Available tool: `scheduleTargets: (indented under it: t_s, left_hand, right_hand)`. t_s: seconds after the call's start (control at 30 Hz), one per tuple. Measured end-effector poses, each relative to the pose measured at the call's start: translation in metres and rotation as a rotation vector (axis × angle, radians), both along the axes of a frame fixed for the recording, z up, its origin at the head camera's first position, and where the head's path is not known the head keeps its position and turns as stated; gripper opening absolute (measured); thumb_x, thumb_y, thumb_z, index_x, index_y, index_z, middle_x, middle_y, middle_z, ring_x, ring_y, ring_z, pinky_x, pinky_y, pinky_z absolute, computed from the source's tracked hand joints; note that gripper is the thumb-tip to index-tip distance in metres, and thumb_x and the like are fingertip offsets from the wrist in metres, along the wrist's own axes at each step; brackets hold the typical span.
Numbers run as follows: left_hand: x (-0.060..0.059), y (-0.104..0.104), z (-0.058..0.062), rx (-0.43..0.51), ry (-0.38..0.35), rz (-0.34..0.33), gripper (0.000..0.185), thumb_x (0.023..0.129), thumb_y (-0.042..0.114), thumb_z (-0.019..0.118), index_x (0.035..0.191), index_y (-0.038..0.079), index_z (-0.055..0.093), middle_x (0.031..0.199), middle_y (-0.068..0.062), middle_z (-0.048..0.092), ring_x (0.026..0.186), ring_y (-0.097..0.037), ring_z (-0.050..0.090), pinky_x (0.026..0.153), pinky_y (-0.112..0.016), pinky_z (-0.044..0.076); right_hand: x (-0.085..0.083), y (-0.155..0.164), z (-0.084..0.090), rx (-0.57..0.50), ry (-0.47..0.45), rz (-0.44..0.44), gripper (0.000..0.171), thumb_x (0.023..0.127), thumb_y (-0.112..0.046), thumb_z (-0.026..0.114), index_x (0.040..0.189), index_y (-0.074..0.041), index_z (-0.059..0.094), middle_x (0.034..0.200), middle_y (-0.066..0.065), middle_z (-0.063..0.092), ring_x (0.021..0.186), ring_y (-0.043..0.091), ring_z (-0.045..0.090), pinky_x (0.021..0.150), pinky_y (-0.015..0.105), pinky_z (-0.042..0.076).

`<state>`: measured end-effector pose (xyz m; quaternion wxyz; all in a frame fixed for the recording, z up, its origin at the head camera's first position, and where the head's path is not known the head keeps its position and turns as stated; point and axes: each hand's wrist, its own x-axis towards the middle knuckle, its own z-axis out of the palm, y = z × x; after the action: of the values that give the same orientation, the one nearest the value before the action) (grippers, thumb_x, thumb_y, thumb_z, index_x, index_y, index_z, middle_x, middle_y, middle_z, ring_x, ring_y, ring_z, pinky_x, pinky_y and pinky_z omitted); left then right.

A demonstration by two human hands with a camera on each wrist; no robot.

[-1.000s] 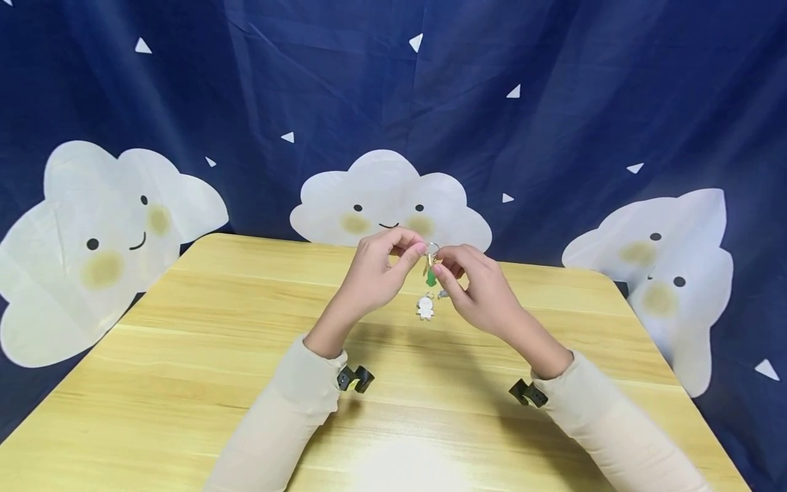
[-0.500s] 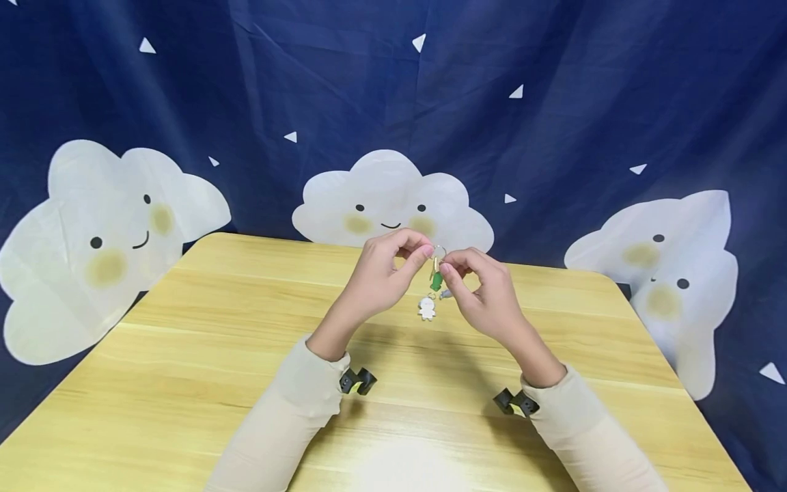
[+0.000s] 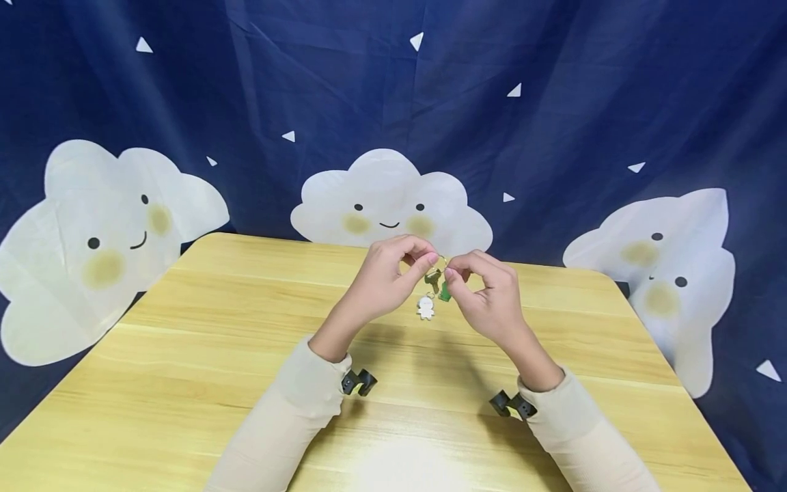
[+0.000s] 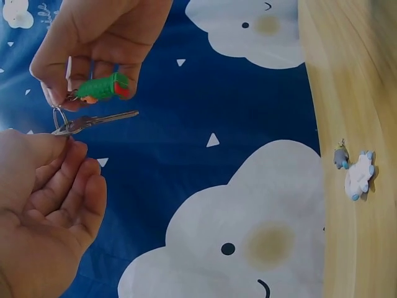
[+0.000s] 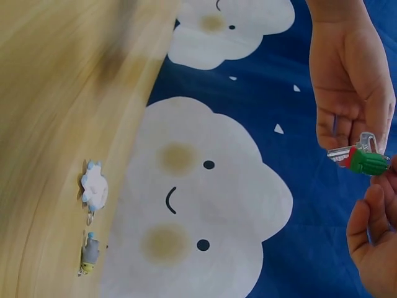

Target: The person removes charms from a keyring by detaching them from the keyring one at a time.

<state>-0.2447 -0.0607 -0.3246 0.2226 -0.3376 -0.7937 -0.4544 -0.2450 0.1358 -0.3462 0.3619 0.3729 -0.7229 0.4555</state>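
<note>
Above the table, my left hand (image 3: 393, 277) pinches a metal key ring (image 4: 59, 118) at the head of a key (image 4: 105, 118), between thumb and index finger. Facing it, my right hand (image 3: 492, 294) pinches the other side of the ring, where a green charm with a red end (image 4: 102, 87) hangs. The key and charm lie close together below the fingertips; the exact link between them is partly hidden by fingers. On the table beneath rest a white figure-shaped charm (image 3: 425, 307) with blue tips and a small grey charm (image 4: 340, 157), the latter hidden in the head view.
The wooden table (image 3: 184, 355) stands against a dark blue curtain (image 3: 344, 82) printed with smiling white clouds (image 3: 387, 188) and small triangles. Black wrist cameras (image 3: 359, 383) sit on both sleeves.
Both hands have shifted slightly down and right with the ring. The key has turned to show its flat side, and the green charm has moved right, toward the right hand.
</note>
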Motion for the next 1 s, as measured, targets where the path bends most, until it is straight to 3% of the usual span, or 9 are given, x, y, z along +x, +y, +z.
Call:
scheduleTargets:
  t_s: [0.37,0.77,1.0]
  left_hand:
    - [0.0004,0.0009,-0.002,-0.054,-0.016,-0.022,0.011,0.102,0.013,0.065,0.101,0.006,0.073,0.095,-0.002,0.072,0.086,-0.013,0.066,0.08,-0.026,0.055]
    - [-0.004,0.0026,-0.005,-0.005,0.101,-0.123,0.005,0.096,0.003,0.068,0.101,0.003,0.068,0.095,-0.004,0.072,0.086,-0.012,0.067,0.079,-0.021,0.055]
    - [-0.0033,0.0016,-0.0045,-0.004,0.078,-0.141,0.005,0.093,-0.001,0.064,0.097,0.003,0.064,0.093,-0.004,0.068,0.086,-0.012,0.064,0.078,-0.024,0.056]
  right_hand:
    - [0.004,0.0003,0.0035,0.022,-0.002,-0.005,0.01,0.088,-0.005,0.065,0.082,-0.008,0.072,0.072,0.001,0.064,0.068,0.013,0.056,0.065,0.021,0.044]
    - [0.0066,-0.0004,0.0056,0.04,0.027,0.013,0.01,0.087,-0.006,0.065,0.081,-0.008,0.071,0.072,0.0,0.065,0.068,0.013,0.057,0.063,0.026,0.047]
    - [0.0089,0.0,0.0066,0.056,0.03,0.02,0.009,0.086,-0.005,0.065,0.081,-0.009,0.072,0.072,-0.001,0.065,0.068,0.013,0.057,0.063,0.028,0.047]
